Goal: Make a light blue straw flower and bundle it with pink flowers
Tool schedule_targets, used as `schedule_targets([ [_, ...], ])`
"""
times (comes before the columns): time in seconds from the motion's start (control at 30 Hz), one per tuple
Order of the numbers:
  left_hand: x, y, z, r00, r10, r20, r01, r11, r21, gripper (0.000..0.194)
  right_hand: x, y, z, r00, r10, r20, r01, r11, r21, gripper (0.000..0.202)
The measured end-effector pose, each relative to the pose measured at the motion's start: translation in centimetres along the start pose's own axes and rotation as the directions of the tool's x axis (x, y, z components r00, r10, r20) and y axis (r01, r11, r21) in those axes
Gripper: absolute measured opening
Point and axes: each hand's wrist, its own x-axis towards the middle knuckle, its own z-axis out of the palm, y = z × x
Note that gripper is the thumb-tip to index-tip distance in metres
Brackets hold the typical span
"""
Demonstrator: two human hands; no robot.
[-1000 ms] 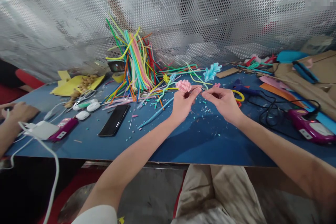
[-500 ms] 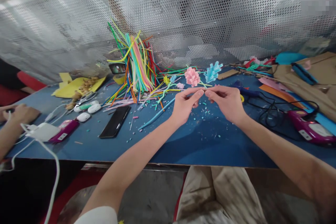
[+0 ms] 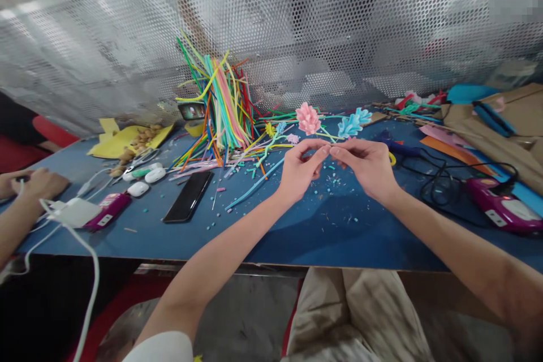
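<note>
My left hand and my right hand meet over the table, thumbs and forefingers pinched tip to tip. Green pipe-cleaner stems run into the pinch; the fingers hide how they are gripped. Above them are a fluffy pink pipe-cleaner flower and a light blue one, which leans right. Just left of my left hand, a light blue pipe cleaner lies on the table. Small cut bits are scattered beneath my hands.
A tall bundle of coloured pipe cleaners stands at the back. Left are a black phone, white earbud cases and a co-worker's hands. Right are a blue glue gun, its cable, a purple power strip and brown paper.
The blue flower has tipped over to the right, and the pink flower has shifted slightly up and left. Both hands stay pinched together in nearly the same place.
</note>
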Motion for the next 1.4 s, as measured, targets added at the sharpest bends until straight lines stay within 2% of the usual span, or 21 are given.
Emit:
schedule_targets([
  [0.13, -0.1, 0.1, 0.1, 0.998, 0.047, -0.038, -0.044, 0.995, 0.089, 0.025, 0.1, 0.1, -0.1, 0.999, 0.022, 0.038, -0.022, 1.000, -0.013, 0.014],
  [0.3, 0.0, 0.1, -0.1, 0.998, 0.052, -0.024, -0.049, 0.992, 0.120, 0.022, 0.2, 0.3, -0.3, 0.990, 0.104, 0.099, -0.113, 0.990, 0.083, 0.017],
  [0.47, -0.1, 0.2, -0.1, 0.999, 0.028, -0.036, -0.022, 0.987, 0.157, 0.024, 0.4, 0.3, -0.5, 0.997, 0.064, 0.041, -0.063, 0.998, -0.019, 0.014],
  [0.77, 0.4, 0.4, -0.9, 1.000, 0.012, 0.011, -0.015, 0.959, 0.283, 0.029, 0.7, 0.2, -0.6, 0.988, 0.152, 0.017, -0.152, 0.988, 0.005, 0.022],
  [0.97, 0.4, 0.1, -1.1, 1.000, 0.008, 0.013, -0.012, 0.950, 0.313, 0.029, 0.9, 0.5, -0.7, 0.970, 0.212, 0.115, -0.218, 0.975, 0.037, 0.025],
  [1.13, 0.4, -0.1, -1.0, 0.999, 0.034, 0.024, -0.040, 0.951, 0.308, 0.026, 0.8, 0.8, -0.6, 0.962, 0.247, 0.119, -0.260, 0.959, 0.112, 0.024],
  [1.3, 0.4, -0.2, -0.9, 0.997, 0.051, 0.059, -0.067, 0.947, 0.315, 0.024, 0.9, 0.8, -0.6, 0.969, 0.214, 0.127, -0.228, 0.967, 0.114, 0.023],
  [1.4, 0.5, -0.1, -1.1, 0.989, 0.102, 0.106, -0.136, 0.908, 0.396, 0.024, 0.9, 0.7, -0.6, 0.978, 0.167, 0.127, -0.181, 0.978, 0.102, 0.022],
])
